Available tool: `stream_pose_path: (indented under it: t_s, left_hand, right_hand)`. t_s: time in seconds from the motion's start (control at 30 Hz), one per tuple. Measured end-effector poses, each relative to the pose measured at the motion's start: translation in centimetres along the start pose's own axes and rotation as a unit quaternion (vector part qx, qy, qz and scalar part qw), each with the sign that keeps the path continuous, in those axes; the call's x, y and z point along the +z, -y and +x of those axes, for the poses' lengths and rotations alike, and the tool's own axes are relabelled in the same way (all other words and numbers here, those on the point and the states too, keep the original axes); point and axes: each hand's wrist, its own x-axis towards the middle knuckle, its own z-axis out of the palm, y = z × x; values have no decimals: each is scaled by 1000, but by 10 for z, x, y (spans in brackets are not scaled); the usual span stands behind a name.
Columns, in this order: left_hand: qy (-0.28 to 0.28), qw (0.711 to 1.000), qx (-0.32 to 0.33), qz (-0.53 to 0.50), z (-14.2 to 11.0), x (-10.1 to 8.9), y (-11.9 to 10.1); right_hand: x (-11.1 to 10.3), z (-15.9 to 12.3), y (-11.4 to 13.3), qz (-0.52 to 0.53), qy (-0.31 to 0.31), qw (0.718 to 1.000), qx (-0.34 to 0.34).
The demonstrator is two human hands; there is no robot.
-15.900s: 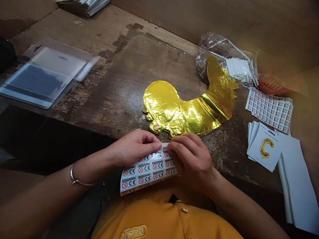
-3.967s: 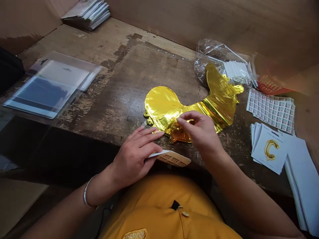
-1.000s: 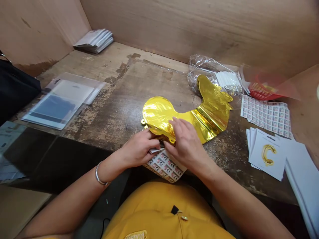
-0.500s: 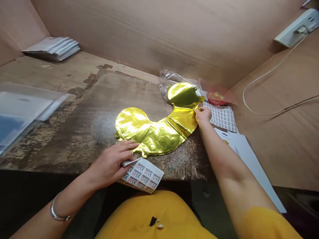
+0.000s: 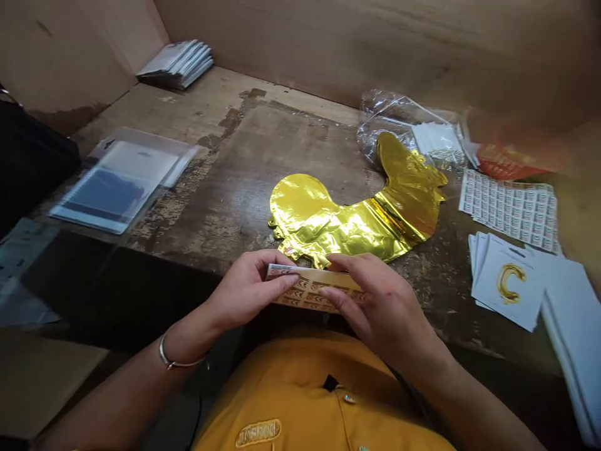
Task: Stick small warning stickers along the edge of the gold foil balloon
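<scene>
Drew the right hand (image 5: 382,297) back from the outer edge of the gold foil (image 5: 338,225), touched a moment earlier, to the sticker sheet (image 5: 307,289) in front of the body. Tipped the sheet up too, from nearly face-up to closer to edge-on. Held the sheet in the left hand (image 5: 244,285), closed on the left end, thumb pressed on the printed face and fingers tucked behind. Set the right hand at the other end, partly open, thumb across the print and index finger by the top edge; could not tell how firmly gripped, if at all. Had the sheet between the 2 hands at the near edge of the table (image 5: 225,194), with the foil resting on the wood just beyond the fingers, any contact unclear. Left the foil curving away to the right, rounded lobe at the left, crease across the right part. Wore a bracelet (image 5: 169,358) on the left wrist.

Had, farther right, a clear plastic bag (image 5: 382,116) and white sticks (image 5: 434,138) behind the foil's far end, a blurred red basket (image 5: 507,160), label sheets (image 5: 509,210), and cards (image 5: 507,285), the top 1 showing a gold C. Had clear plastic sleeves (image 5: 101,194) well off to the left, and a white stack (image 5: 178,62) at the back.
</scene>
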Motion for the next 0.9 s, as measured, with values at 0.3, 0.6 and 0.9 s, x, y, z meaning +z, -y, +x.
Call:
stream_pose_path:
  t_s: [0.3, 0.6, 0.9]
  left_hand:
    - [-13, 994, -49, -99, -18, 18, 11]
    - [-47, 997, 60, 29, -17, 23, 14]
    - [-43, 990, 86, 100, -18, 23, 23]
  right_hand:
    - [6, 2, -12, 75, 88, 989, 96]
    - [30, 14, 12, 87, 41, 995, 23]
    - [33, 14, 11, 122, 28, 990, 58]
